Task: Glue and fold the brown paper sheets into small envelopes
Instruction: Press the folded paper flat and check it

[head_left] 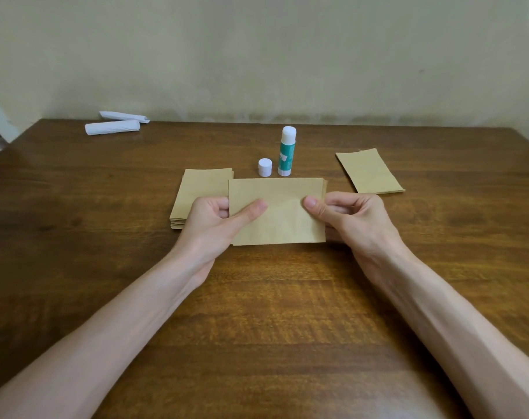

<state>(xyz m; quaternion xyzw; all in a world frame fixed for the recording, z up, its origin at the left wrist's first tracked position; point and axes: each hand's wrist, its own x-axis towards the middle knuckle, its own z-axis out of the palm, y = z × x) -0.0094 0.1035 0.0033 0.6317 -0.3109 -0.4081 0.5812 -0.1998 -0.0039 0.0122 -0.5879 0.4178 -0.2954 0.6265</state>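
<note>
At the centre of the frame, the left hand [214,216] and right hand [350,216] each pinch a side of one brown sheet [278,219] above the wooden surface [257,313]. An uncapped glue stick [286,152] stands behind. A stack [196,192] waits left; finished-looking pieces [369,170] lie right, so most work likely remains.
</note>
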